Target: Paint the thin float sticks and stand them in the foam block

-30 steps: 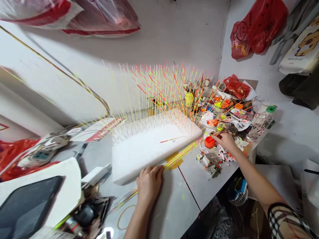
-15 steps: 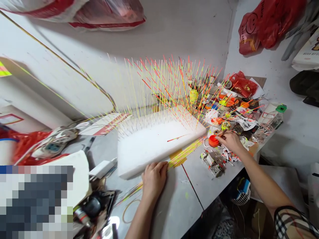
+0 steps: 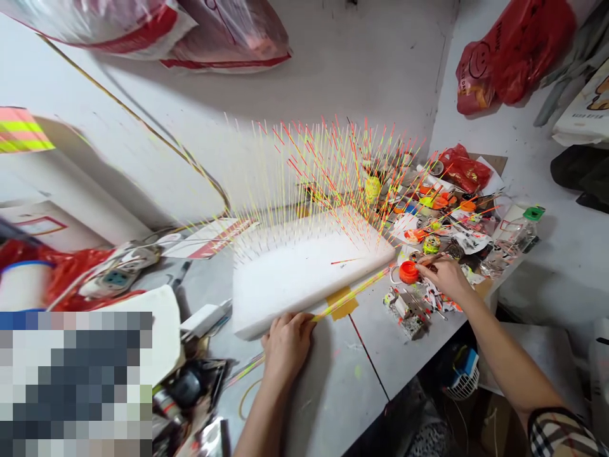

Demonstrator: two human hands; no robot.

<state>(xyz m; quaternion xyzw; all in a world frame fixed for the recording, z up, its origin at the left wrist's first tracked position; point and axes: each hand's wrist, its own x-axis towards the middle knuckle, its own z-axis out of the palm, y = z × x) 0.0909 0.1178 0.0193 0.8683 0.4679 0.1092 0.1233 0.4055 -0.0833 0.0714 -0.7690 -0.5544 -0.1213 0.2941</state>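
My left hand (image 3: 288, 346) is closed around a bundle of thin yellow and orange sticks (image 3: 349, 296), which lies along the front edge of a white foam block (image 3: 285, 279). The bundle's other ends poke out behind the wrist. My right hand (image 3: 443, 276) is pinched at the rim of a small orange pot (image 3: 408, 273); whatever lies between its fingertips is too small to make out. Many slender sticks (image 3: 328, 174) with red and yellow tips stand in the back and right side of the foam. One stick (image 3: 347, 261) lies flat on top.
Paint-stained cups, papers and a red plastic bag (image 3: 464, 170) crowd the right back. A clear bottle (image 3: 526, 228) stands at the right edge. By my right hand is a paint-spattered block (image 3: 406, 317). A power strip (image 3: 117, 276) lies at left; plastic bags (image 3: 238, 38) hang above.
The sticks in my left hand are drawn together into a narrower bundle. My right hand stays by the orange pot. The view has shifted slightly.
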